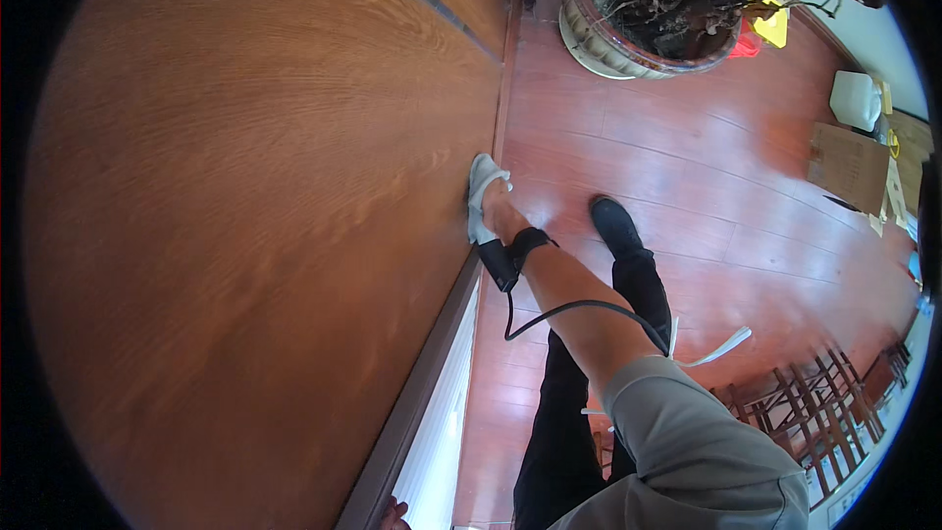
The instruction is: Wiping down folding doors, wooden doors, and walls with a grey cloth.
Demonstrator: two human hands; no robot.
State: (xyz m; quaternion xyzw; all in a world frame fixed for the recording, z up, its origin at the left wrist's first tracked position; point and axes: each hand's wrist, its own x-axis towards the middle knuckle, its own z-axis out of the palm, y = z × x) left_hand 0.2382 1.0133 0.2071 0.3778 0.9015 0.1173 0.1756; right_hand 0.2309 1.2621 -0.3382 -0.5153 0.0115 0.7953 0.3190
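A light grey cloth [482,180] lies flat against the large wood-grain panel [257,184]. My right hand [497,207] holds it there, near the panel's bottom edge, the fingers mostly covered by the cloth. On that wrist a black strap [531,241] carries a small black device [498,265], from which a black cable [581,303] runs up the forearm. Only some bent fingers of my left hand [395,514] show at the bottom, beside the dark edge strip [412,397] of the panel; their grip is cut off by the frame.
A large glazed plant pot [614,51] with a gnarled trunk stands on the reddish plank floor [662,140]. A cardboard box [848,162] and a white plastic container [856,99] are at the right. Wooden racks [817,405] stand lower right. One black shoe [615,224] shows below me.
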